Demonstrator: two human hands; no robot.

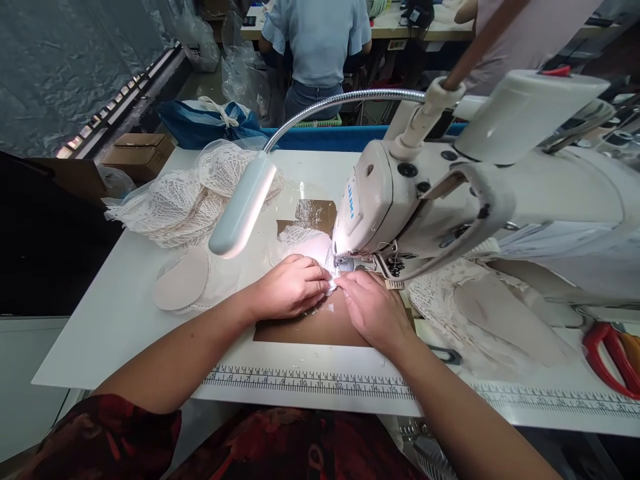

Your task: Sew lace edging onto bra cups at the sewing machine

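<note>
White lace under the needle, 2 hands guiding it at frame centre.

Left hand (290, 288) lies flat, fingers pressed together on the lace piece (307, 243); right hand (373, 308) pins its edge with fingertips touching the left, just beside the presser foot (345, 263) of the sewing machine (450, 200). Risk, as I judge it: fingertips this near the needle could be caught, and uneven pressure could pucker the thin lace. Scissors (613, 357) lie lower right.

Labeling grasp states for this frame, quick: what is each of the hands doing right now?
Left hand: flat, palm down, pressing the lace piece by the sewing machine needle; no closed grip.
Right hand: fingertips on the same piece's edge; pinching or not cannot be told.
</note>
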